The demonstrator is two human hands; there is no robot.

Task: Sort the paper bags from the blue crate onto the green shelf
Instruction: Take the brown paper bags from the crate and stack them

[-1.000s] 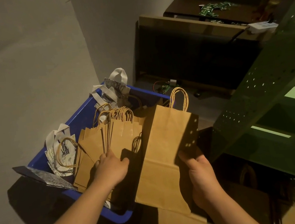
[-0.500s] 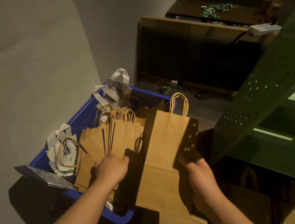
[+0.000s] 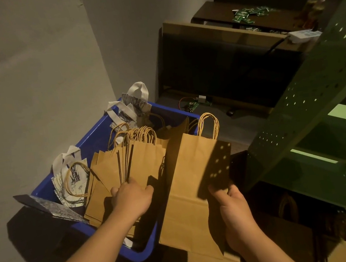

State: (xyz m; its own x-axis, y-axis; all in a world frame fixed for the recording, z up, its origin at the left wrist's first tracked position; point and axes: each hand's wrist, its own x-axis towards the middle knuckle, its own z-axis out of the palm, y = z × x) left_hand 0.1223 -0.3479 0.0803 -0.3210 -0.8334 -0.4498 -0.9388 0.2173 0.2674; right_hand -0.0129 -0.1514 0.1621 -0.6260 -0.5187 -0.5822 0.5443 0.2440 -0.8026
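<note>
A: Your right hand (image 3: 234, 209) held the flat brown bag (image 3: 194, 185) by its right edge, thumb on the front face, the other fingers hidden behind. The hold was near one edge only, so I think the bag could have swung or slipped when you carried it to the green shelf (image 3: 314, 133), to the right of that grip.

B: And the left?

A: Your left hand (image 3: 132, 197) was curled over the stack of brown bags (image 3: 128, 166) in the blue crate (image 3: 93, 142). It could have dragged several out together. Against half a second before, both hands had hardly moved.
</note>
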